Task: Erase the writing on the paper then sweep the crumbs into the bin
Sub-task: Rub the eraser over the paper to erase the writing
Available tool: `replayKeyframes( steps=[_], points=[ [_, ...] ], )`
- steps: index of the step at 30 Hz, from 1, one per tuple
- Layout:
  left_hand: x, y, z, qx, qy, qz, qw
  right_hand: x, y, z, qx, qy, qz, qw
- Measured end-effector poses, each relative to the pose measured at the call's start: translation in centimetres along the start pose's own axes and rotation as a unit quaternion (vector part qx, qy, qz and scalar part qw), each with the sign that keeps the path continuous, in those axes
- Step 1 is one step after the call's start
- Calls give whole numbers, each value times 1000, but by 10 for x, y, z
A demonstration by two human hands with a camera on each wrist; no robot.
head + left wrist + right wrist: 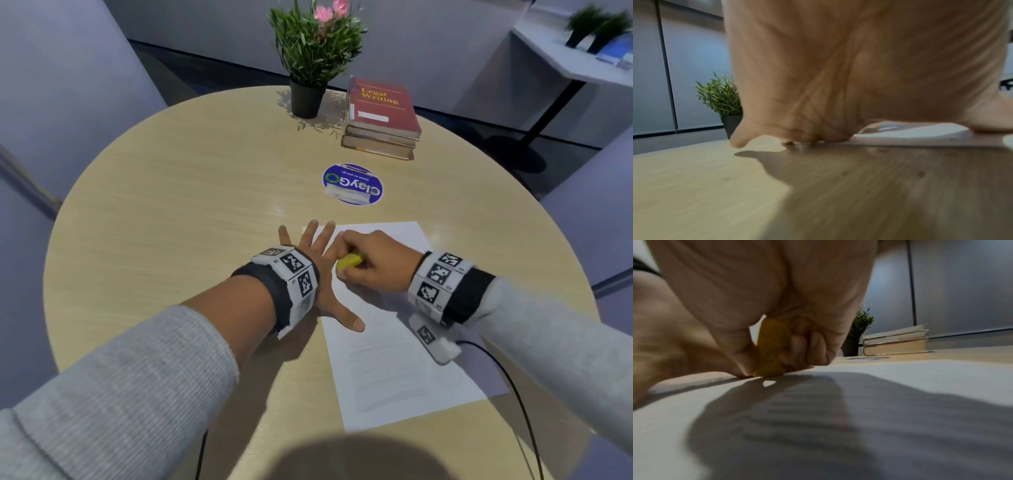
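Note:
A white sheet of paper point(387, 359) with faint lines of writing lies on the round wooden table point(178, 212). My left hand point(318, 270) lies flat with fingers spread, pressing the paper's left edge down, thumb on the sheet. My right hand point(370, 263) grips a yellow eraser point(349, 262) just right of the left hand. In the right wrist view the eraser point(770, 350) stands on end, its lower tip touching the paper point(900, 402), pinched between thumb and curled fingers. From the left wrist, the palm point(838, 73) hovers over the paper's edge point(920, 134). No bin is in view.
A blue round sticker point(352, 184) lies beyond the paper. A stack of books point(383, 120) topped by a red one and a potted plant point(311, 58) stand at the table's far side. A cable point(513, 394) trails from my right wrist device.

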State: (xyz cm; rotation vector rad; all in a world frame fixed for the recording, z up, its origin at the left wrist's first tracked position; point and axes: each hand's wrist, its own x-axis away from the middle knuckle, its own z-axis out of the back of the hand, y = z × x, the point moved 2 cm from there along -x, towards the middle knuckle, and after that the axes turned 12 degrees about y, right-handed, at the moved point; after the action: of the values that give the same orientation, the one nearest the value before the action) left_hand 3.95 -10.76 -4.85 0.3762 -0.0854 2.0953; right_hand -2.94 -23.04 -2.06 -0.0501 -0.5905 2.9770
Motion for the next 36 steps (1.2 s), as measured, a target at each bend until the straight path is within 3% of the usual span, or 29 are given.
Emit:
replayKeyframes(
  steps=[4,8,12,16,20,24,28,32,36],
  points=[
    [3,0,0,19,8,10,1000,-12,14,15,34,52,-62,996],
    [3,0,1,16,11,9,1000,5,0,1,1,-10,-12,1000],
    [4,1,2,28,12,12,999,-6,14,15,16,51,-55,997],
    [3,0,1,20,7,9,1000,10,1,1,-7,-21,-6,1000],
    [4,0,0,32,18,10,999,2,18,16,2,39,-58,998],
    [4,0,-1,26,22,11,999,16,2,1,-17,-20,3,1000],
    [5,1,0,38,23,12,999,5,17,18,18,48,-51,997],
    [4,1,1,25,16,12,999,25,-5,0,-6,-47,20,999],
    [5,0,1,33,18,12,999,8,12,17,32,28,-43,998]
  ],
)
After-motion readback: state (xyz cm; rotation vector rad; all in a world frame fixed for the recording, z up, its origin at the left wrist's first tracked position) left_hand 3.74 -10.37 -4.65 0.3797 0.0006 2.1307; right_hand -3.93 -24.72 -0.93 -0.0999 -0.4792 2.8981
